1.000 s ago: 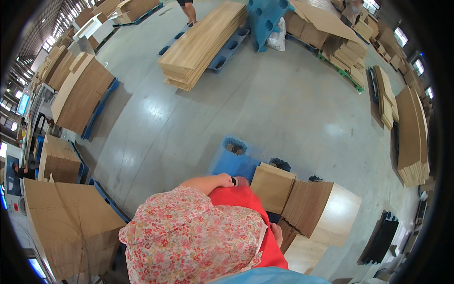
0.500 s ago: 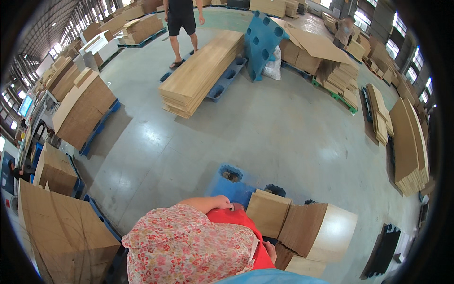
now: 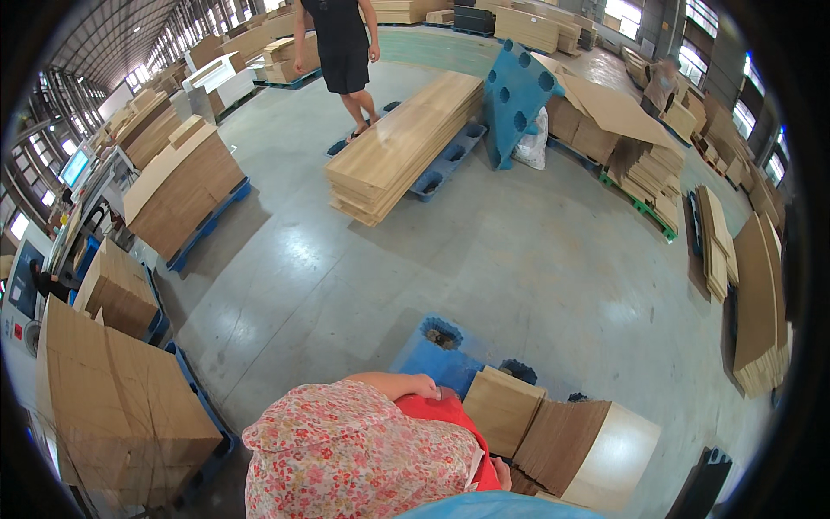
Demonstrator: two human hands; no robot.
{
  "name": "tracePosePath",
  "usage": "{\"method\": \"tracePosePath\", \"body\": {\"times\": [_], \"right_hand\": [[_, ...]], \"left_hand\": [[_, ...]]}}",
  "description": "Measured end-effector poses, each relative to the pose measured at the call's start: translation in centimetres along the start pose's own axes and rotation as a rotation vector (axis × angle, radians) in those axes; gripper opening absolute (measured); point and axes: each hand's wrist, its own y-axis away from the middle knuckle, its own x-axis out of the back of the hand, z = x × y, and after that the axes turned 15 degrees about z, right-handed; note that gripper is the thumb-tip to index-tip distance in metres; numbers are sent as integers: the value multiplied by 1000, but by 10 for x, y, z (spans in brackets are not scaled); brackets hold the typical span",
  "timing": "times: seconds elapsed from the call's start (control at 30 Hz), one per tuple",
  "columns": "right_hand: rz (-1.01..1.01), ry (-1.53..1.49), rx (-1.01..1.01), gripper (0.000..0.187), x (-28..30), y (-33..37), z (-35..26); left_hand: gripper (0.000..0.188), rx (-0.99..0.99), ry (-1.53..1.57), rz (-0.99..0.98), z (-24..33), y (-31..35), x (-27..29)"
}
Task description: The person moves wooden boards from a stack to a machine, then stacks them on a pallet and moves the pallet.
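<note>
My left hand (image 3: 422,386) is bent in front of my body, its fingers curled closed at the edge of a red cloth garment (image 3: 445,413). A small, dull reddish thing shows at the fingertips, too unclear to name. Only part of my right hand (image 3: 501,473) shows, low beside the stacked boards; its fingers are hidden. A floral sleeve and top (image 3: 354,450) cover much of the lower view. Just ahead of my hands lie a short stack of wooden boards (image 3: 504,411) and a leaning row of brown panels (image 3: 562,441), by a blue plastic pallet (image 3: 424,350).
A long board stack (image 3: 402,147) rests on a blue pallet ahead, with a person (image 3: 341,52) in black behind it. An upright blue pallet (image 3: 516,104) stands beside. Board stacks (image 3: 121,398) line the left; more panels (image 3: 759,303) stand at right. Another person (image 3: 661,86) is far right.
The whole view has swung, so the surroundings sit farther right and lower. My left hand stays near the red cloth. The person in black has shifted stance slightly.
</note>
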Motion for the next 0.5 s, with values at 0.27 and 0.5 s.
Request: {"method": "tracePosePath", "body": {"times": [0.27, 0.5], "right_hand": [[-1, -76, 9, 34, -4, 0, 6], [12, -91, 40, 41, -3, 4, 24]], "left_hand": [[42, -65, -50, 94, -19, -2, -12], [40, -47, -24, 74, -19, -4, -13]]}}
